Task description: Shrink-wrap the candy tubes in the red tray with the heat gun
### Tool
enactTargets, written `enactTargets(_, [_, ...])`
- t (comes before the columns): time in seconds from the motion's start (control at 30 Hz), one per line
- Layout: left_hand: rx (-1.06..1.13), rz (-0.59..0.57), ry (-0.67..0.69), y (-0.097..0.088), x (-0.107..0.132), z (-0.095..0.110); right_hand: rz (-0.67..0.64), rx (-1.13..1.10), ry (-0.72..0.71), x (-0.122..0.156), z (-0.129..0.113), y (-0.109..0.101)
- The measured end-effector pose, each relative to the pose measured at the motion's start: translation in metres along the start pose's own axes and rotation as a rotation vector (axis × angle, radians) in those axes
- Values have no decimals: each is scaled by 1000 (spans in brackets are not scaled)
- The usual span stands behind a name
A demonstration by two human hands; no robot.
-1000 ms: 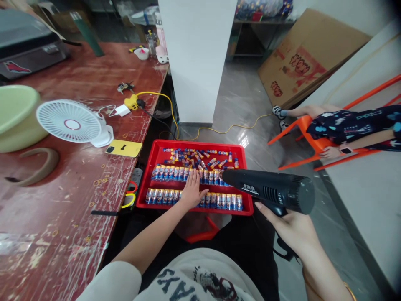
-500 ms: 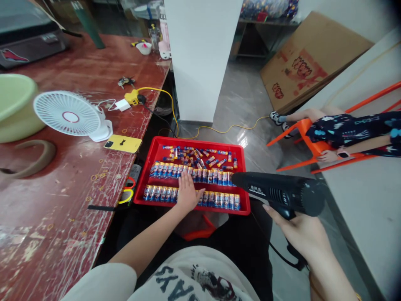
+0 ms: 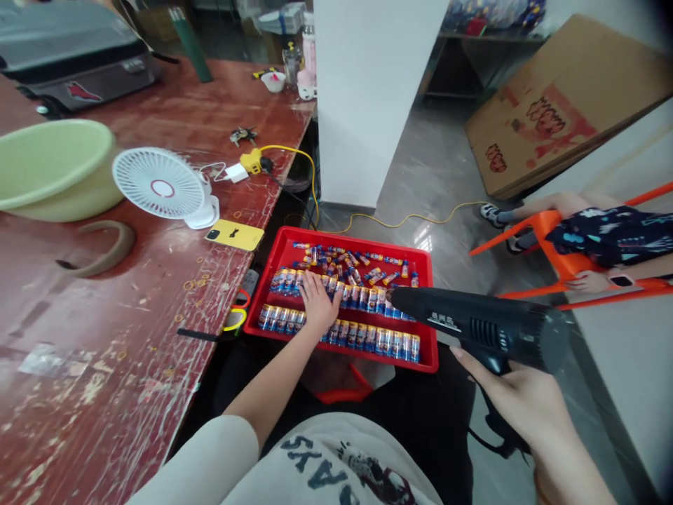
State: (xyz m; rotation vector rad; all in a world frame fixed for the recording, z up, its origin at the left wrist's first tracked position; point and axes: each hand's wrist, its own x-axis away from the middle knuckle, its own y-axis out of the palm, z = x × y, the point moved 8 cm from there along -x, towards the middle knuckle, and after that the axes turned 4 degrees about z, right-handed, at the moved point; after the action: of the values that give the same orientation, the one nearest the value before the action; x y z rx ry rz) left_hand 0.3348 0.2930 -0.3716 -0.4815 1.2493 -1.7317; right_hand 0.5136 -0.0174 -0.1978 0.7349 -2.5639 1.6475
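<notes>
My left hand (image 3: 320,308) lies palm down with its fingers apart, touching the far row of small blue-labelled tubes (image 3: 362,298) in a red tray (image 3: 434,315). The tubes look like tiny bottles with yellowish tops, standing side by side. Nearer to me is a second row (image 3: 386,341), partly covered by the same hand. Loose tubes (image 3: 351,266) lie jumbled along the tray's far side. A black hair dryer (image 3: 473,326) is gripped by its handle in my right hand (image 3: 526,400). Its nozzle points left, close over the right part of the far row.
On the worn red table (image 3: 120,337) at left are a fan (image 3: 160,186), a yellow phone (image 3: 235,235), a green basin (image 3: 63,168) and keys (image 3: 243,135). Scissors (image 3: 235,319) hang at its edge. A white pillar (image 3: 368,105) stands ahead. Someone sits on an orange chair (image 3: 557,242) at right.
The whole scene has shifted right as my head turned left. Against the tray, my left hand has slid left along the far row, and the dryer's nozzle has moved left over its right part.
</notes>
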Motion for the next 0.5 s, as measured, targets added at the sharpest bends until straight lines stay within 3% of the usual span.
enactTargets(0.13, [16,-86,136,21,22,40,-9,39,56,-2,3,-7])
enactTargets(0.23, [20,-90,125,24,31,46,-49,65,51,-5,-7,-2])
enactTargets(0.37, [20,-25,90,0,25,20,-110,31,-71,-9,-41,20])
enactTargets(0.5, [-14,47,16,-36,23,-36,-123,-21,-250,-9,-88,47])
